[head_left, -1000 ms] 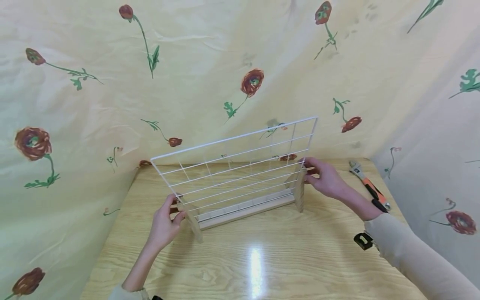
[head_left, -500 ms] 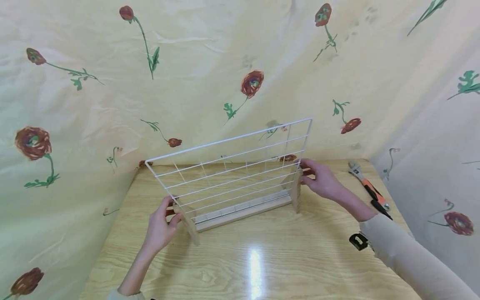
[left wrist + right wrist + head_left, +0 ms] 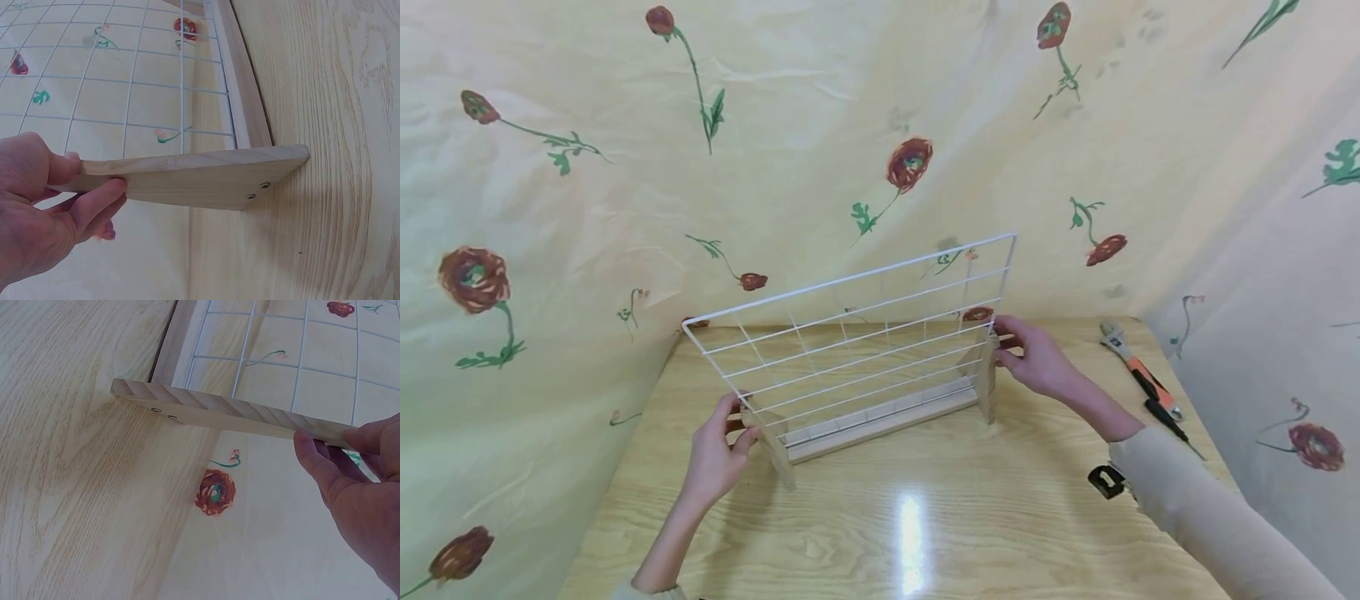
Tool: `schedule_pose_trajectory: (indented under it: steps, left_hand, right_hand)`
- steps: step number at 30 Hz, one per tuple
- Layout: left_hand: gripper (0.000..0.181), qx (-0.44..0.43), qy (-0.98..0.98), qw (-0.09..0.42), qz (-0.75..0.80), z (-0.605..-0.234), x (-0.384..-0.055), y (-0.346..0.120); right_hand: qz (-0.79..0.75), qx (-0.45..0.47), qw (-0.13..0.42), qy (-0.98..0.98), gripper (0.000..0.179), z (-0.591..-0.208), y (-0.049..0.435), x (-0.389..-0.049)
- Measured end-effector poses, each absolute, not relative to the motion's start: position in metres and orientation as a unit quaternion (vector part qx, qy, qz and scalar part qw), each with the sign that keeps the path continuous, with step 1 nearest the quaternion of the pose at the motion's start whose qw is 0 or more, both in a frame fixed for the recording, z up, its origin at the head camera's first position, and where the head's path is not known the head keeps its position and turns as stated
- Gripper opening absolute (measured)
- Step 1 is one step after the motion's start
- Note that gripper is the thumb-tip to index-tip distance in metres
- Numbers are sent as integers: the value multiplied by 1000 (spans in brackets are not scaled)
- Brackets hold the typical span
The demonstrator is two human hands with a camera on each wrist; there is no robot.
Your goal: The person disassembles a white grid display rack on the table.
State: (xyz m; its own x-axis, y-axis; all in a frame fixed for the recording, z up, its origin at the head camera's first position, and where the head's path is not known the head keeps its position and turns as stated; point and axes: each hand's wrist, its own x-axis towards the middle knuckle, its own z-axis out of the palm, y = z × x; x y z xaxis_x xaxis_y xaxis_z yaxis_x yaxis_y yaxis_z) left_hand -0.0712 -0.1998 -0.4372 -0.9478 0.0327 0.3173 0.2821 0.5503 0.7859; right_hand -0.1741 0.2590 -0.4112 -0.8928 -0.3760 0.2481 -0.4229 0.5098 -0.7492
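Note:
A rack stands on the table, made of a white wire grid [image 3: 850,278] set between two wooden side panels, with a wooden crossbar [image 3: 887,426] low down. The grid's upper part leans up and out above the panels. My left hand [image 3: 718,460] pinches the upper end of the left side panel [image 3: 187,178], thumb on one face and fingers on the other. At the far end, my right hand [image 3: 1036,358] grips the top of the right side panel [image 3: 231,415] in the same manner. Paired screw heads [image 3: 265,185] show on the left panel's outer face.
An adjustable wrench [image 3: 1138,365] with an orange and black handle lies at the table's right edge. Below it is a black-handled screwdriver [image 3: 1161,410], close to my right sleeve. A flower-patterned cloth [image 3: 820,167] hangs behind the wood-grain table [image 3: 820,533].
The rack has shifted a little to the left, with both hands keeping their hold. The right sleeve has moved left too, uncovering more of the screwdriver's shaft.

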Motion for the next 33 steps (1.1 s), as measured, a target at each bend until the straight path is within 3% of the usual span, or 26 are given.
schedule_pose_trajectory:
  steps: [29,33]
  left_hand:
    - [50,-88,-878,137,-449,-441,-69,-216]
    - [49,-90,-885,142,-434,-441,-70,-217]
  right_hand:
    - [466,231,45,-853,48,-417,240,-175]
    - [468,206,102,-853,58,-421,232,-166]
